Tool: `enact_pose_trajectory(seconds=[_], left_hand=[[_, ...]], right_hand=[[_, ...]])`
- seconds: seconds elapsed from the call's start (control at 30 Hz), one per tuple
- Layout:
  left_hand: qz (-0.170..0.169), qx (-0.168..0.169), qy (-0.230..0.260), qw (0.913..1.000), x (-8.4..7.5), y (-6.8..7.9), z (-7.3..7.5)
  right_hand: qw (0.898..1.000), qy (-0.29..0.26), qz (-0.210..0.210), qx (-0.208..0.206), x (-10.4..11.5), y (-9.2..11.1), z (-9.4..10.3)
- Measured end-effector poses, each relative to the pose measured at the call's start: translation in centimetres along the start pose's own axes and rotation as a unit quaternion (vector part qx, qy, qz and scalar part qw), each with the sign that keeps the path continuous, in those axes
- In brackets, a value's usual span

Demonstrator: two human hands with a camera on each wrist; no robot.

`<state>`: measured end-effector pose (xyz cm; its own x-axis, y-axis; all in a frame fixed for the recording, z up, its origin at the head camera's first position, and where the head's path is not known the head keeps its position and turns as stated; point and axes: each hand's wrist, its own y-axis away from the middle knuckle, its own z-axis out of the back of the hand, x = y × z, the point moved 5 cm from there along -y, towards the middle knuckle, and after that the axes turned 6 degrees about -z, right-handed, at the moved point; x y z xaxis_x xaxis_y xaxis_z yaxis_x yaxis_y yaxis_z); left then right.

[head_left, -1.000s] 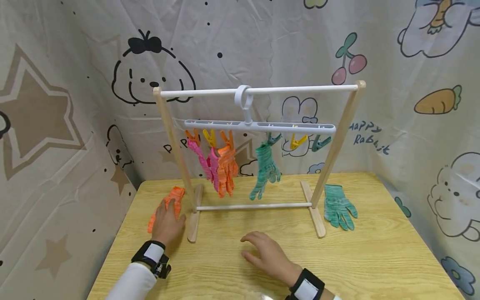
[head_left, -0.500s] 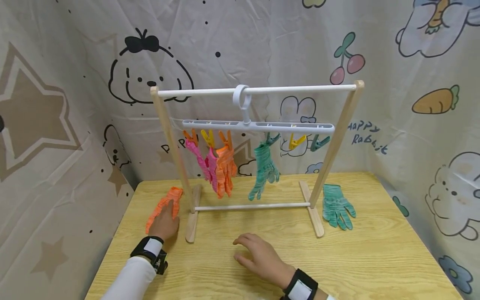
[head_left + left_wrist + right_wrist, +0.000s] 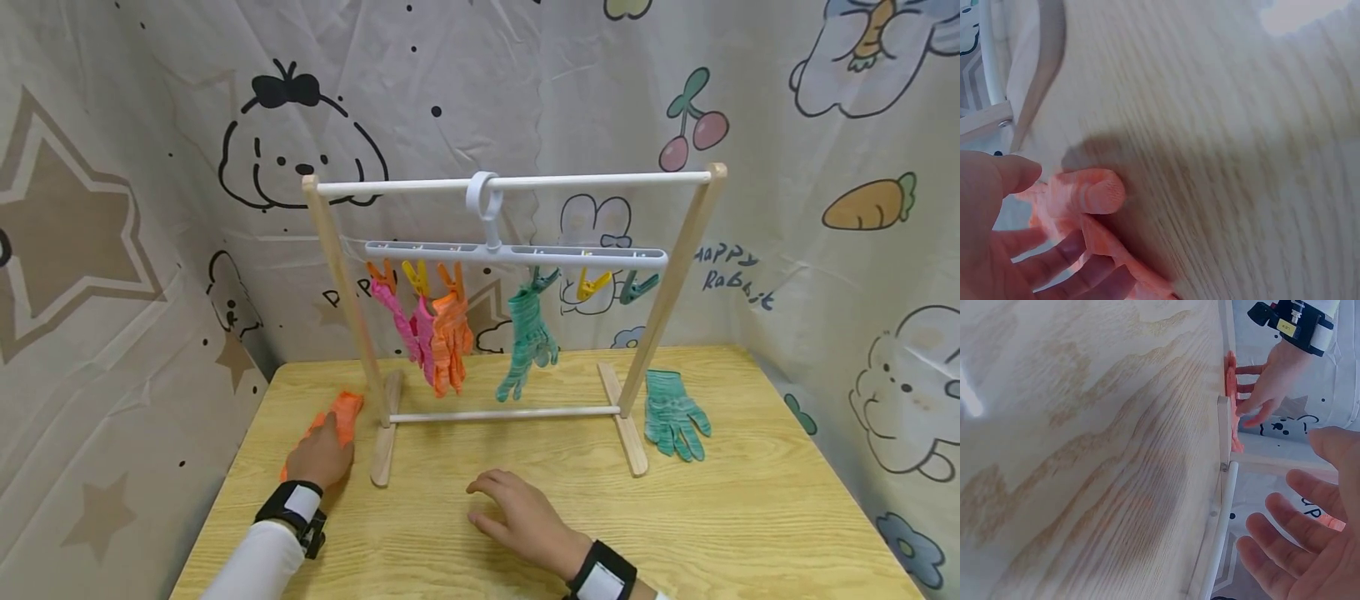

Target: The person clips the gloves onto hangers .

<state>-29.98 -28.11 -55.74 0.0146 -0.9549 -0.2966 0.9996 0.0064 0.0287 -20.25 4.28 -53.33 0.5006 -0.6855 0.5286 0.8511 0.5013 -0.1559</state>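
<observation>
On the left of the table lies an orange glove (image 3: 347,417), partly covered by my left hand (image 3: 321,457). In the left wrist view the fingers (image 3: 1054,259) rest against the orange glove (image 3: 1079,200), while the thumb stands apart from them. My right hand (image 3: 525,517) hovers over the front middle of the table, holding nothing, fingers loosely bent. From a grey hanger (image 3: 517,252) with clothespins hang pink gloves (image 3: 401,321), another orange glove (image 3: 450,342) and a green glove (image 3: 528,342). A second green glove (image 3: 675,414) lies flat at the right.
The hanger hooks over the white top rod (image 3: 600,179) of a wooden rack. Its wooden feet (image 3: 382,454) and a low white bar (image 3: 510,414) stand on the table. A yellow clothespin (image 3: 592,285) and a dark green clothespin (image 3: 639,287) hold nothing. A printed curtain surrounds the table.
My left hand has come down onto the orange glove and shifted it slightly toward me and to the left. My right hand has moved a little left.
</observation>
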Motion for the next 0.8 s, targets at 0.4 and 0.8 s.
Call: enact_pose_trajectory(seconds=[0.4, 0.8], left_hand=[[-0.04, -0.043, -0.051, 0.997, 0.2, 1.3, -0.1], [-0.033, -0.036, -0.02, 0.9986, 1.0, 2.1, 0.4]], right_hand=[[1.0, 0.004, -0.007, 0.012, -0.1, 0.1, 0.1], [1.0, 0.0, -0.011, 0.029, -0.3, 0.3, 0.2]])
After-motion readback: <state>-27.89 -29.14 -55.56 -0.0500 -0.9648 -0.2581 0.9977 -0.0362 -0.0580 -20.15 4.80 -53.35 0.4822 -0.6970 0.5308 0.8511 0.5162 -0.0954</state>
